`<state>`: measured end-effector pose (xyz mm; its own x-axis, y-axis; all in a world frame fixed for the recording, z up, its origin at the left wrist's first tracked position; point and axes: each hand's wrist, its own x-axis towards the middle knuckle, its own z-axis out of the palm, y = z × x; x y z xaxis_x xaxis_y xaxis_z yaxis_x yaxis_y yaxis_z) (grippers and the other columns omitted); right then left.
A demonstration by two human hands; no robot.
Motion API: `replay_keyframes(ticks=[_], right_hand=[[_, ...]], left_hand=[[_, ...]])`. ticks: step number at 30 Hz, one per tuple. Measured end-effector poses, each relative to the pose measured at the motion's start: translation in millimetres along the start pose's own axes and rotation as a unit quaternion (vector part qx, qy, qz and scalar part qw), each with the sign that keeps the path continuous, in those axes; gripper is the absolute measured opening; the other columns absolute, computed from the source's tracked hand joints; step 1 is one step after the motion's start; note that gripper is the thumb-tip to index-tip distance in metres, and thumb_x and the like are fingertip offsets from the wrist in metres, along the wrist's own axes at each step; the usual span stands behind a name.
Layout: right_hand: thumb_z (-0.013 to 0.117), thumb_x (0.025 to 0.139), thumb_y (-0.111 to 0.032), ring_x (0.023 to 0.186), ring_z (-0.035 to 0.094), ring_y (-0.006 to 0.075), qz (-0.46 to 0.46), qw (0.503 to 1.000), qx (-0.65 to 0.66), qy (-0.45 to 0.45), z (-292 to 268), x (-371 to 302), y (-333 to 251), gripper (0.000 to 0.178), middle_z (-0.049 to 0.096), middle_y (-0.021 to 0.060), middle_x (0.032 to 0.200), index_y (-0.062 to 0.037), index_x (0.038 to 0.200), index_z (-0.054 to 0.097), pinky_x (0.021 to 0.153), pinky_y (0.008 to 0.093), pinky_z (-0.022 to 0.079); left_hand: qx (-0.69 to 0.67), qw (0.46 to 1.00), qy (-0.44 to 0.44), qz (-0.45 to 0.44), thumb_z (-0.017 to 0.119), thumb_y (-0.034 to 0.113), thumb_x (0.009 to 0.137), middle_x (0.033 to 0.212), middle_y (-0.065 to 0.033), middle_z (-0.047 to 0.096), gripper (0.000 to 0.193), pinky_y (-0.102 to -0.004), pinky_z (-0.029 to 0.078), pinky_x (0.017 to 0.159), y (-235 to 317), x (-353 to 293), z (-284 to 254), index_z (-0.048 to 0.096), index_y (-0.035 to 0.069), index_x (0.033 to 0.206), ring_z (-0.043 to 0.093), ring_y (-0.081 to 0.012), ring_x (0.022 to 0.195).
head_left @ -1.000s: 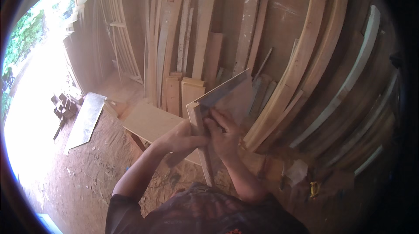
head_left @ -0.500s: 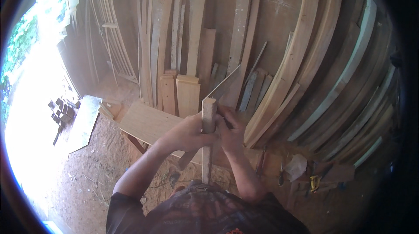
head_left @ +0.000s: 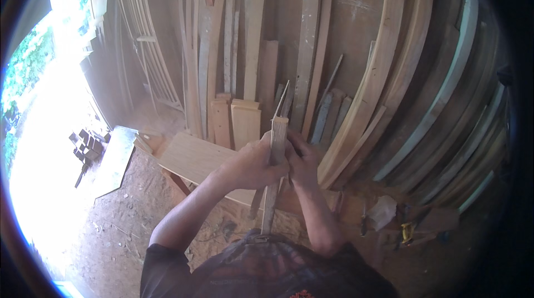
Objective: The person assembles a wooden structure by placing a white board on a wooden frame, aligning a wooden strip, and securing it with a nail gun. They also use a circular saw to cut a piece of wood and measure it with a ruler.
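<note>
Head view shows a narrow wooden strip (head_left: pixel 278 145) held before the person's torso, a thin panel (head_left: pixel 280 103) edge-on beyond its far end. The left hand (head_left: pixel 257 162) wraps around the strip; the right hand (head_left: pixel 302 163) bends its fingers at the strip's right side, its exact grip hidden. Below, leftward, stands a pale surface (head_left: pixel 194 156); tall planks (head_left: pixel 254 48) lean behind.

A brown wall (head_left: pixel 353 31) with pale scuffs stands at the back, long wooden planks (head_left: pixel 307 31) leaning upright against it, their lines bending toward the right rim. Harsh daylight floods through an opening (head_left: pixel 41 159) on the left, green foliage (head_left: pixel 28 100) showing beyond. A low wooden counter (head_left: pixel 194 154) stands over the brown, debris-strewn floor (head_left: pixel 125 214); the far right falls into shadow
</note>
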<state>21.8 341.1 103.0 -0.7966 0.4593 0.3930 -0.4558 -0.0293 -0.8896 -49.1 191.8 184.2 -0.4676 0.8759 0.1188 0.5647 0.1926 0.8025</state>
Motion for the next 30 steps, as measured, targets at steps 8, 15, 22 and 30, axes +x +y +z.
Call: replay_keyframes(ticks=[8, 15, 22, 30], right_hand=[[0.065, 0.104, -0.013, 0.120, 0.062, 0.0163, 0.064, 0.998, 0.016, -0.011, 1.0, 3.2, 2.6, 0.033, 0.067, 0.0085, 0.131, -0.0015, 0.135, 0.067, 0.105, 0.0319, 0.047], [0.066, 0.103, -0.015, 0.120, 0.062, 0.0165, 0.078, 0.994, 0.071, -0.023, -1.7, 11.5, 16.4, 0.035, 0.068, 0.0087, 0.131, -0.0006, 0.136, 0.066, 0.104, 0.0320, 0.048], [0.066, 0.104, -0.015, 0.114, 0.065, 0.0162, 0.099, 0.991, 0.087, -0.015, -1.1, 11.8, 17.4, 0.037, 0.070, 0.0096, 0.127, -0.0003, 0.137, 0.065, 0.100, 0.0314, 0.051], [0.067, 0.103, -0.018, 0.116, 0.065, 0.0165, 0.098, 0.989, 0.106, -0.028, -2.3, 11.4, 18.7, 0.038, 0.069, 0.0097, 0.129, -0.0001, 0.137, 0.065, 0.102, 0.0321, 0.050]], left_hand=[[0.062, 0.997, 0.014, -0.050, 0.072, 0.019, 0.089, 0.102, -0.0200, 0.072, 0.042, -0.0441, 0.058, 0.087, -2.6, 1.8, -0.7, 0.058, 0.001, 0.124, 0.073, -0.0335, 0.102], [0.085, 0.995, 0.006, -0.049, 0.071, 0.021, 0.090, 0.102, -0.0193, 0.072, 0.040, -0.0427, 0.057, 0.086, -2.1, 8.9, -4.2, 0.060, 0.002, 0.123, 0.073, -0.0332, 0.101], [0.056, 0.998, -0.001, -0.041, 0.071, 0.022, 0.091, 0.103, -0.0184, 0.071, 0.042, -0.0419, 0.057, 0.086, 3.1, 9.2, -4.1, 0.058, 0.002, 0.125, 0.072, -0.0298, 0.099], [0.053, 0.997, 0.000, -0.051, 0.070, 0.021, 0.090, 0.102, -0.0162, 0.071, 0.041, -0.0400, 0.057, 0.086, 4.0, 8.9, -1.0, 0.059, 0.003, 0.126, 0.071, -0.0264, 0.098]])
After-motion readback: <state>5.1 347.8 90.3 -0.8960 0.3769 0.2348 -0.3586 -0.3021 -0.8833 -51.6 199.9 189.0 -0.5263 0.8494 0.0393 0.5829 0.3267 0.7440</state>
